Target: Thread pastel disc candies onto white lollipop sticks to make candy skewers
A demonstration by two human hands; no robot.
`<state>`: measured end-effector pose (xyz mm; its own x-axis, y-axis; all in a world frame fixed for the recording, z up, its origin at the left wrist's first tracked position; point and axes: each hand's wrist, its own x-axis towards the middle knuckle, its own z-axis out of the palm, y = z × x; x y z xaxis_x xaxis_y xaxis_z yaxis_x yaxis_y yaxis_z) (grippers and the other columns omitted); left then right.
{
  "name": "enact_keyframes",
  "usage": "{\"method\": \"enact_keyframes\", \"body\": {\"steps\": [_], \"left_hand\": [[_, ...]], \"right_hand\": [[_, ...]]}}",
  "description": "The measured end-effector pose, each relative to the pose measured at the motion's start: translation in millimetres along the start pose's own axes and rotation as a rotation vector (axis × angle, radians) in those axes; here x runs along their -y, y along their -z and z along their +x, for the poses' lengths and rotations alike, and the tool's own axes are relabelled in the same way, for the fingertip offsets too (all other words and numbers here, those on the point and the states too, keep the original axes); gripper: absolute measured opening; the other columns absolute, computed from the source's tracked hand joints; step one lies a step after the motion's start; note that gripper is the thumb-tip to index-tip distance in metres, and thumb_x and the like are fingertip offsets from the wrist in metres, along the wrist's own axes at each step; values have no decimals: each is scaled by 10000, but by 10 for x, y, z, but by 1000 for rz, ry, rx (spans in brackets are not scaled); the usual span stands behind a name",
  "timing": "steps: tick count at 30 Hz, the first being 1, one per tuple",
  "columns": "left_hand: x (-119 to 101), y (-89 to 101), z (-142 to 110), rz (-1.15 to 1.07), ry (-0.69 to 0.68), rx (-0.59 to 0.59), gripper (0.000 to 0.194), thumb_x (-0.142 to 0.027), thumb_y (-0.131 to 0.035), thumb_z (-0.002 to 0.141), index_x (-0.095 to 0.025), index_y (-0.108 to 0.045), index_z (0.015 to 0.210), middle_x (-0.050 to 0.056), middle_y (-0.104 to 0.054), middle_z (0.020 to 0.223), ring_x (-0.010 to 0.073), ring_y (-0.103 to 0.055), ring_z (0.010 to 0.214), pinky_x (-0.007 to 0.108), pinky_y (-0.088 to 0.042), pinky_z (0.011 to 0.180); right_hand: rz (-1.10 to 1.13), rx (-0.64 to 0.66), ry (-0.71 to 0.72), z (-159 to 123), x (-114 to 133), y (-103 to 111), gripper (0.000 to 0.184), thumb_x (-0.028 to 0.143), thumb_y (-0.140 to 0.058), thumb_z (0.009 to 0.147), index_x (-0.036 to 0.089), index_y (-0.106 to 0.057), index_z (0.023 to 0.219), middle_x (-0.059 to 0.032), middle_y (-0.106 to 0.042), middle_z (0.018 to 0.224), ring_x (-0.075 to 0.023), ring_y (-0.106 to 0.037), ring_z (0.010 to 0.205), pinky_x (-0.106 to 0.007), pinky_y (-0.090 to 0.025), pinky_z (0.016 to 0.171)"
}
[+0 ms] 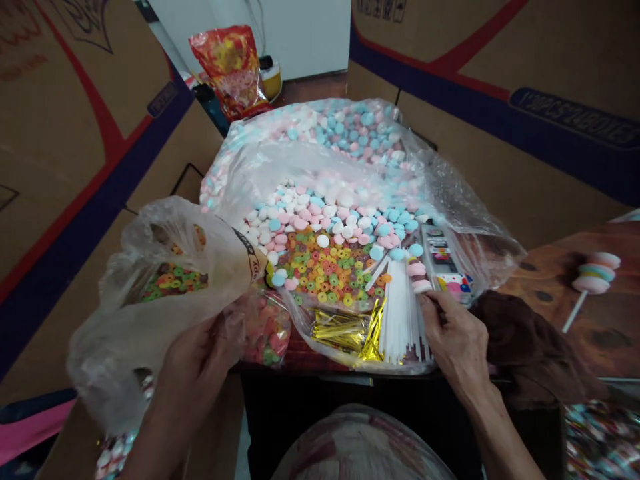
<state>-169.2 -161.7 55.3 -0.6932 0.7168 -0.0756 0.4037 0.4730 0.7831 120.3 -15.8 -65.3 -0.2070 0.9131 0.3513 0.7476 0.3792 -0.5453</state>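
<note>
My left hand (193,357) is closed on a small clear plastic bag (270,327) of red and green sweets; its fingertips are partly hidden by the film. My right hand (460,340) pinches a candy skewer (417,275) with pink pieces stacked at its top; its stick is mostly hidden by the fingers. Between the hands lie ring candies (330,267), gold twist ties (340,330) and white sticks (397,313) on clear plastic. Pink, white and blue candies (345,217) spill from a large clear bag (300,157) behind them.
Large cardboard boxes (500,73) rise on both sides. A whitish plastic bag (185,327) with ring candies stands at left. At right are a brown cloth (530,347) and another candy skewer (595,273). A red snack packet (230,70) stands at the back.
</note>
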Motion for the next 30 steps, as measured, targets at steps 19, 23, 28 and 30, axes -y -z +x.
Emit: {"method": "enact_keyframes", "body": {"steps": [19, 23, 28, 30], "left_hand": [[-147, -1227, 255, 167, -427, 85, 266, -244, -535, 910, -214, -610, 1164, 82, -627, 1014, 220, -597, 957, 338, -454, 852], [-169, -1253, 459, 265, -462, 126, 306, -285, -490, 945, -214, -606, 1219, 89, -640, 1010, 229, -606, 977, 327, -442, 866], [-229, -1286, 565, 480, -449, 150, 223, -234, -478, 944, -205, -667, 1059, 92, -613, 980, 233, -603, 929, 311, -436, 782], [-232, -1310, 552, 572, -427, 132, 189, -220, -510, 928, -203, -641, 1064, 88, -596, 997, 231, -588, 932, 311, -438, 762]], "right_hand": [[-33, -55, 66, -15, -30, -42, 306, 331, -470, 964, 140, -701, 902, -78, -743, 790, -182, -686, 611, -260, -467, 576], [-27, -29, 54, -15, -31, -29, 290, 320, -475, 960, 145, -700, 907, -76, -743, 786, -179, -684, 614, -257, -462, 573], [-45, -28, 48, -4, -24, -23, 307, 338, -469, 959, 149, -705, 904, -72, -748, 783, -173, -678, 599, -255, -457, 566], [-54, -33, 54, 0, -20, -24, 322, 343, -462, 959, 145, -710, 906, -69, -746, 772, -171, -679, 595, -251, -458, 566]]}}
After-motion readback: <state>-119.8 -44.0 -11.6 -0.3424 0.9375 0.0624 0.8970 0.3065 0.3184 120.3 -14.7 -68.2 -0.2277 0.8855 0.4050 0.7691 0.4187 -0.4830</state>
